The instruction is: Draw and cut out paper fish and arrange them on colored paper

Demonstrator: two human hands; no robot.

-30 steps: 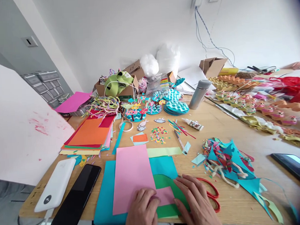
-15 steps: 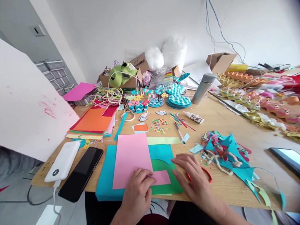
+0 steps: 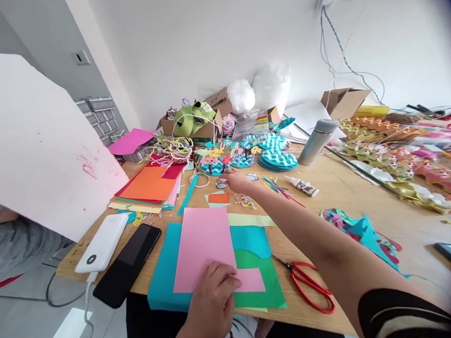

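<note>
My left hand (image 3: 216,294) rests with bent, drawn-together fingers on pink paper (image 3: 204,244), at the inner end of a smaller pink strip (image 3: 253,280). Beneath lie green paper (image 3: 277,291) and a blue sheet stack (image 3: 165,281). Stretched far across the table, my right hand (image 3: 235,180) has its fingertips at a grey fish cutout (image 3: 220,183); its fingers are mostly hidden, so a grip on the cutout cannot be made out. Another fish cutout (image 3: 252,177) lies just right of that hand. Red-handled scissors (image 3: 308,280) lie beside the green paper, below my right forearm.
Colourful confetti bits (image 3: 245,202), thin paper strips (image 3: 273,184) and a glue bottle (image 3: 304,186) lie mid-table. A tape roll (image 3: 207,181) is left of my right hand. A steel flask (image 3: 317,142) stands behind. At left are a phone (image 3: 127,265) and a power bank (image 3: 101,244).
My right hand has moved from beside the green paper forward to the fish cutouts, uncovering the scissors. The left hand stays on the pink paper. The view has shifted slightly.
</note>
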